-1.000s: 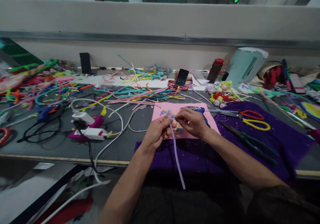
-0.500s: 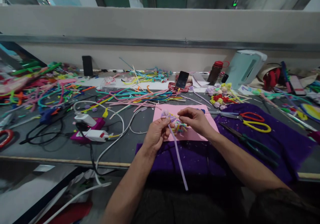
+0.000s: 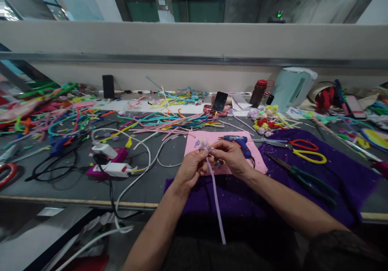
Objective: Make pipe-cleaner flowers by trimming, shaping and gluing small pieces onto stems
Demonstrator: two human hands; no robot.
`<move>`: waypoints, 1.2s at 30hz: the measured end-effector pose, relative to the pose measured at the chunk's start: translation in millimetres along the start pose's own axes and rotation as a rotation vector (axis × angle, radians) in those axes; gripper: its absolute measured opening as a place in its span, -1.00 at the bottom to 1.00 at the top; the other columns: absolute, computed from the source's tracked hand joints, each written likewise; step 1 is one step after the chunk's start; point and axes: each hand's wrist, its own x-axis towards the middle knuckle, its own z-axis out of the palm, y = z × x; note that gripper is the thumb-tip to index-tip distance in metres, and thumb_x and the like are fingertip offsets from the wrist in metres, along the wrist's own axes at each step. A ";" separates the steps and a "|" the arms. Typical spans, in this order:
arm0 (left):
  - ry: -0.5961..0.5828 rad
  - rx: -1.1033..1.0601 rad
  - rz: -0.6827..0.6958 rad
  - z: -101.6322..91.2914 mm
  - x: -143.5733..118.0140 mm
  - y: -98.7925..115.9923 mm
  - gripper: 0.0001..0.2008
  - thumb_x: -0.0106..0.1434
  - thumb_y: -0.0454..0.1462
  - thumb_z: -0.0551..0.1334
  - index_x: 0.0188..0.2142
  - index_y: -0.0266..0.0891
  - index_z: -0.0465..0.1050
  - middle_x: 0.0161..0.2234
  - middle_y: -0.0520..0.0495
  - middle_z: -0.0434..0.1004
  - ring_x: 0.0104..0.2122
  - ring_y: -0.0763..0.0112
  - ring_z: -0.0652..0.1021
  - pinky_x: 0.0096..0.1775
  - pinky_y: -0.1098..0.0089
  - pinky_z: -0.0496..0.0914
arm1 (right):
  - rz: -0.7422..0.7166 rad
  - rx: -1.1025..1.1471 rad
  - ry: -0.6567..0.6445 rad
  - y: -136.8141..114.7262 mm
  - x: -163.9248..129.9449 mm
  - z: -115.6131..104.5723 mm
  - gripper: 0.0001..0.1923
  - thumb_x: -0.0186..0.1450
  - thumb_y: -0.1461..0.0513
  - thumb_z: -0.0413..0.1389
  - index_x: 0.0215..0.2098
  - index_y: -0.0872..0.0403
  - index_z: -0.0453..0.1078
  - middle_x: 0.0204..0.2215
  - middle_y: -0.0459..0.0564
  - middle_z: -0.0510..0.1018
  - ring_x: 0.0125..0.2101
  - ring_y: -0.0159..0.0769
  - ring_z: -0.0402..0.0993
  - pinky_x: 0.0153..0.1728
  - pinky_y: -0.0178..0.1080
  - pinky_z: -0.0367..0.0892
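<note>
A lilac pipe-cleaner flower is held up over a pink sheet, its long stem hanging down towards me. My left hand is closed round the flower just where the stem begins. Thumb and forefinger of my right hand pinch at the flower's side, touching the left fingertips; whether a separate small piece sits between them I cannot make out. Behind my right hand a blue glue gun lies on the sheet. Small coloured pieces there are mostly hidden by my hands.
Scissors with red and yellow handles and green-handled pliers lie right on a purple cloth. Loose pipe cleaners spread behind. A purple power strip with white cables stands left. A bottle and kettle stand at the back.
My right hand has moved left and down to meet my left fingers at the flower. The glue gun has come into sight behind it. The view has tilted slightly upward.
</note>
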 end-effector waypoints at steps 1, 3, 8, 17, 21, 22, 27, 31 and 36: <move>-0.003 0.008 -0.007 0.0 -0.2 -0.2 -0.77 0.06 -0.19 0.29 -0.40 -0.36 0.46 -0.59 0.01 0.47 -0.77 0.72 0.27 -0.74 0.63 0.09 | -0.019 -0.013 0.004 -1.4 -0.3 0.3 -0.83 0.07 0.18 0.21 -0.43 0.10 0.39 -0.65 -0.16 0.46 -0.64 -0.47 0.33 -0.66 -0.42 0.19; -0.005 0.017 -0.008 -0.4 -0.5 -0.8 -0.76 0.06 -0.17 0.29 -0.41 -0.35 0.46 -0.59 0.01 0.47 -0.77 0.72 0.27 -0.73 0.62 0.11 | -0.068 -0.062 0.014 -4.6 -0.6 0.1 -0.84 0.10 0.17 0.18 -0.44 0.10 0.35 -0.63 -0.16 0.45 -0.64 -0.46 0.34 -0.65 -0.41 0.20; 0.005 0.032 -0.008 -2.8 -0.4 -1.1 -0.74 0.09 -0.14 0.27 -0.45 -0.35 0.44 -0.68 0.06 0.40 -0.79 0.74 0.23 -0.73 0.65 0.07 | -0.192 -0.321 0.015 -7.9 1.1 -8.6 -0.87 0.14 0.20 0.14 -0.45 0.10 0.32 -0.56 -0.14 0.44 -0.59 -0.46 0.35 -0.57 -0.39 0.23; -0.043 0.109 -0.051 -5.2 -1.0 -0.9 -0.72 0.05 -0.13 0.29 -0.48 -0.37 0.42 -0.68 0.00 0.43 -0.80 0.69 0.26 -0.75 0.63 0.07 | -0.467 -0.651 -0.061 -4.1 3.1 -21.4 -0.96 0.16 0.30 0.13 -0.43 0.11 0.43 -0.51 -0.08 0.43 -0.51 -0.43 0.33 -0.50 -0.37 0.22; -0.046 0.126 -0.061 -4.4 -1.4 -0.6 -0.73 0.07 -0.14 0.28 -0.48 -0.37 0.42 -0.70 0.00 0.42 -0.80 0.68 0.27 -0.75 0.62 0.07 | -0.490 -0.682 -0.091 -7.1 2.1 -20.9 -0.95 0.15 0.30 0.13 -0.44 0.12 0.44 -0.52 -0.07 0.44 -0.50 -0.43 0.33 -0.49 -0.36 0.21; -0.037 0.130 -0.064 -3.8 -1.6 -0.1 -0.73 0.06 -0.14 0.28 -0.50 -0.36 0.42 -0.71 0.01 0.40 -0.81 0.68 0.26 -0.75 0.61 0.07 | -0.448 -0.649 -0.092 -8.1 2.1 -20.7 -0.95 0.15 0.29 0.14 -0.45 0.12 0.44 -0.52 -0.07 0.44 -0.50 -0.43 0.33 -0.49 -0.36 0.22; -0.022 0.142 -0.063 -0.6 -3.1 2.3 -0.71 0.03 -0.13 0.29 -0.56 -0.36 0.39 -0.78 0.05 0.32 -0.83 0.67 0.23 -0.76 0.60 0.03 | 0.007 -0.313 -0.138 -8.6 4.2 -21.9 -0.82 0.10 0.17 0.19 -0.47 0.15 0.42 -0.63 -0.13 0.42 -0.64 -0.48 0.30 -0.64 -0.41 0.18; -0.018 0.151 -0.057 0.4 -3.9 3.2 -0.71 0.02 -0.13 0.29 -0.59 -0.34 0.38 -0.81 0.08 0.27 -0.84 0.67 0.21 -0.77 0.59 0.01 | 0.232 -0.059 -0.213 -2.6 6.4 -24.8 -0.76 0.06 0.14 0.23 -0.49 0.17 0.39 -0.67 -0.16 0.41 -0.70 -0.54 0.24 -0.69 -0.45 0.16; -0.046 0.128 -0.046 -1.4 -3.9 3.7 -0.72 0.04 -0.15 0.27 -0.61 -0.34 0.37 -0.78 0.08 0.29 -0.84 0.71 0.15 -0.77 0.58 -0.05 | 0.320 0.175 -0.303 3.1 8.3 -27.9 -0.77 0.03 0.20 0.27 -0.41 0.20 0.43 -0.57 -0.08 0.49 -0.63 -0.52 0.34 -0.67 -0.48 0.21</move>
